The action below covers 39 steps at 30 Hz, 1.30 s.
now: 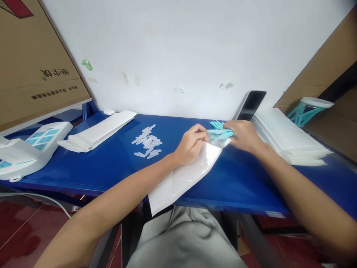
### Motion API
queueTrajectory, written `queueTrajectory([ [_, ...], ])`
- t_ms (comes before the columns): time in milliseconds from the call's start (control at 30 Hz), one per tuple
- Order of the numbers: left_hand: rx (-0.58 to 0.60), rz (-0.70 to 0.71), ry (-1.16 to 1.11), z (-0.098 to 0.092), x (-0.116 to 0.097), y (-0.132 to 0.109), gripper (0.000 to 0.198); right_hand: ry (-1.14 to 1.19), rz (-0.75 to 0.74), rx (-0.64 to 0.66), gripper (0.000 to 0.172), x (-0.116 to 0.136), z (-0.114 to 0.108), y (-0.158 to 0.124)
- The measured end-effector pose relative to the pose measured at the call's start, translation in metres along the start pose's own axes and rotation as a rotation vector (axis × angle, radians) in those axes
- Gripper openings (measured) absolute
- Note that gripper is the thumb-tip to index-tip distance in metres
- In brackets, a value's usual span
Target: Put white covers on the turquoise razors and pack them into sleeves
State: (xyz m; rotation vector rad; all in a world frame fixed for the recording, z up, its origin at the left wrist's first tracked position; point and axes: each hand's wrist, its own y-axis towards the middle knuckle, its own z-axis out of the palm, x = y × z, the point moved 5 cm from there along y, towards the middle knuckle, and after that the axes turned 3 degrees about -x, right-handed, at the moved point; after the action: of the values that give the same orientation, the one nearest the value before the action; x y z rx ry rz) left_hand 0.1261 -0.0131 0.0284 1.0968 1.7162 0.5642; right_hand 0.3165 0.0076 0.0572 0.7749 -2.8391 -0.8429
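My left hand point(192, 145) is closed on the upper edge of a white, glossy plastic bag point(184, 178), which slants down over the table's front edge. At the bag's mouth, my right hand point(241, 134) is closed around a bundle of thin teal sticks point(227, 132), whose ends lie at or inside the opening; I cannot tell how deep. More teal sticks point(216, 124) lie on the table just behind my hands. To the left of my left hand is a loose pile of small, translucent white strips point(147, 141).
A stack of white plastic bags point(290, 137) lies at the right, near a white-rimmed cup point(315, 104) with teal strips. A phone point(252, 104) leans against the wall. Folded white bags point(97, 130) and a white device with blue panels point(41, 143) are on the left.
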Motion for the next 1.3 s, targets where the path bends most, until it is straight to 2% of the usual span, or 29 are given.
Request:
queueTrajectory([
  [133, -0.013, -0.033, 0.022, -0.005, 0.0, 0.002, 0.022, -0.141, -0.005, 0.011, 0.028, -0.001, -0.002, 0.0],
  [333, 0.013, -0.058, 0.017, -0.004, 0.003, 0.002, 0.02, -0.186, -0.187, 0.015, 0.038, 0.007, 0.005, 0.001],
  [433, 0.129, -0.065, -0.019, 0.001, 0.003, 0.001, 0.021, -0.194, -0.253, 0.04, 0.033, 0.017, 0.009, 0.001],
  [600, 0.377, -0.114, -0.051, 0.01, 0.005, -0.002, 0.027, -0.191, -0.276, 0.164, 0.016, 0.034, 0.018, -0.001],
  [667, 0.408, -0.205, -0.054, 0.011, 0.01, -0.002, 0.03, -0.198, -0.288, 0.176, 0.016, 0.038, 0.02, -0.002],
  [833, 0.425, -0.656, 0.021, 0.001, 0.029, -0.002, 0.09, -0.234, -0.284, 0.143, 0.015, 0.04, 0.021, -0.003],
  [900, 0.492, -0.743, 0.016, -0.003, 0.032, -0.001, 0.092, -0.241, -0.252, 0.134, 0.015, 0.042, 0.021, -0.002],
  [967, 0.562, -0.765, -0.078, -0.004, 0.031, -0.001, 0.081, -0.238, -0.215, 0.143, 0.017, 0.046, 0.021, -0.002],
  [1067, 0.594, -0.736, -0.285, -0.003, 0.029, -0.001, 0.069, -0.227, -0.151, 0.201, 0.015, 0.051, 0.02, -0.002],
  [1200, 0.62, -0.763, -0.474, 0.0, 0.026, -0.006, 0.082, -0.162, -0.106, 0.298, 0.012, 0.052, 0.02, -0.004],
  [1300, 0.587, -0.788, -0.505, 0.002, 0.024, -0.008, 0.082, -0.153, -0.107, 0.297, 0.012, 0.051, 0.019, -0.004],
])
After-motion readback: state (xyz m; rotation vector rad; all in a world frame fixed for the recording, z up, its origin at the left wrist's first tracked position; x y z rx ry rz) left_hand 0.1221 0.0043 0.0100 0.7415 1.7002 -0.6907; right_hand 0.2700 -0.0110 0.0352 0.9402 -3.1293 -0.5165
